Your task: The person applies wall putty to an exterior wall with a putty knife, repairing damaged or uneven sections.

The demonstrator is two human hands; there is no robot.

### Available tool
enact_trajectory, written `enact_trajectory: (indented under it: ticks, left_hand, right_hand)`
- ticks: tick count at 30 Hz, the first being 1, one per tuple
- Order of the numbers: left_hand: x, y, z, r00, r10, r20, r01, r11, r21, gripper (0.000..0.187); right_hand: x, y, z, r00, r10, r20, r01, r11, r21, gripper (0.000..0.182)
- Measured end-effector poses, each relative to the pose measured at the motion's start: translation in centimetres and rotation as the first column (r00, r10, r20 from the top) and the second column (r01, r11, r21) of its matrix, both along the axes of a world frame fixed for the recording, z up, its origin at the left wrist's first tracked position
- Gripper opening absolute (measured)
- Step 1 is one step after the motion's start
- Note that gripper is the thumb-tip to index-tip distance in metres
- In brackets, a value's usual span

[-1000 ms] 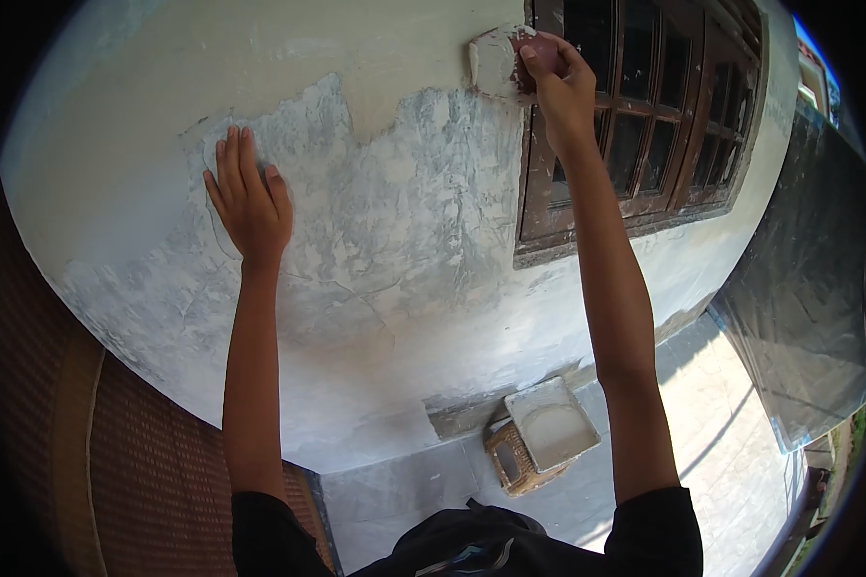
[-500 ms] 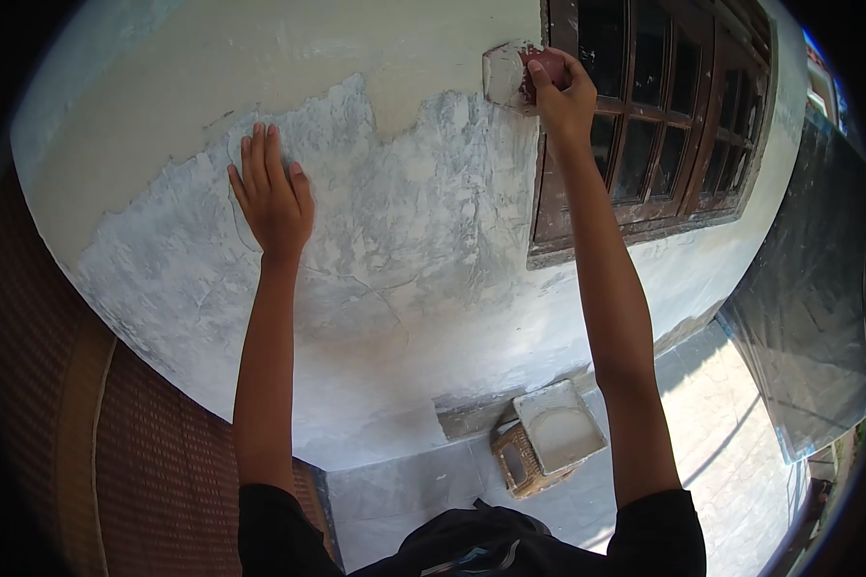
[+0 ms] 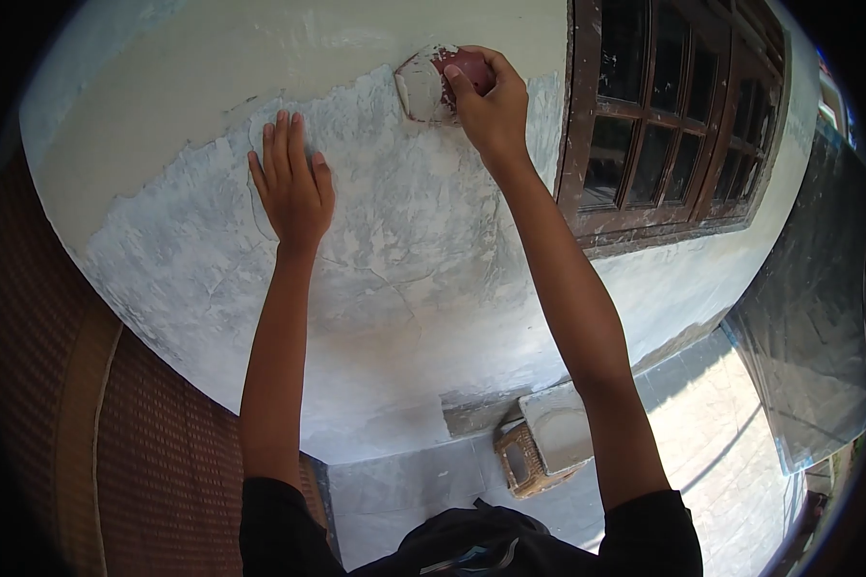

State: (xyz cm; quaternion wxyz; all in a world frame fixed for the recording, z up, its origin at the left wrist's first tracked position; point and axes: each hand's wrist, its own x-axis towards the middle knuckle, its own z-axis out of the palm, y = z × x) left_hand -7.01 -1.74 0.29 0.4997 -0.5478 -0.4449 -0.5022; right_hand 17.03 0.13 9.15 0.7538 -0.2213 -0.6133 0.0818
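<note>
A flat reddish-brown spreader (image 3: 443,85), its left part coated in pale filler, lies against the wall (image 3: 404,322) to the left of the window (image 3: 664,125), level with the panes and apart from the frame. The right hand (image 3: 497,106) has its grip closed around the spreader's bare right part, the thumb across the near face and the fingers curled over the top edge. The left hand (image 3: 296,192) is farther left of the window, a little lower than the spreader; its grip is open and holds nothing, the fingers stretched upward and the palm laid toward the wall.

The smooth cream coat runs along the upper wall left of the window, ending in a ragged edge near the spreader; below that edge, the surface is patchy grey and white, with thin cracks. The window has a dark brown wooden frame and bars, speckled with white. Below the window and to its left, a tray (image 3: 560,428) with pale material inside sits tilted on a woven stand (image 3: 517,460), partly hidden by the right forearm. Grey floor tiles (image 3: 404,495) spread below the window, sunlit toward the right. A dark translucent sheet (image 3: 808,317) hangs right of the window; a brown woven panel (image 3: 168,452) stands far to its lower left.
</note>
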Motion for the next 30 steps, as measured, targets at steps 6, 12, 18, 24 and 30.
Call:
enact_trajectory:
  ticks: [6, 12, 18, 24, 30]
  left_hand:
    - [0.0, 0.0, 0.0, 1.0, -0.009, -0.001, 0.009, 1.0, 0.001, 0.051]
    - [0.1, 0.2, 0.0, 1.0, -0.001, 0.016, 0.0, 1.0, 0.003, 0.051]
    - [0.0, 0.1, 0.0, 1.0, -0.003, 0.004, 0.003, 1.0, 0.003, 0.051]
    - [0.0, 0.2, 0.0, 1.0, -0.011, 0.002, 0.011, 1.0, 0.007, 0.051]
    - [0.2, 0.1, -0.1, 1.0, -0.001, 0.011, 0.001, 1.0, 0.009, 0.051]
  right_hand:
    - [2.9, 1.7, -0.3, 0.995, -0.072, -0.062, 0.073, 0.997, 0.002, 0.028]
    - [6.1, 0.7, -0.4, 0.974, -0.007, -0.226, -0.001, 1.0, -0.032, 0.028]
    - [1.2, 0.1, -0.9, 0.998, 0.012, -0.065, -0.009, 0.999, 0.041, 0.028]
    - [5.5, 2.2, -0.6, 0.989, -0.027, -0.148, 0.022, 0.999, -0.034, 0.029]
    - [12.9, 3.9, -0.8, 0.954, -0.054, -0.296, 0.042, 0.998, -0.047, 0.03]
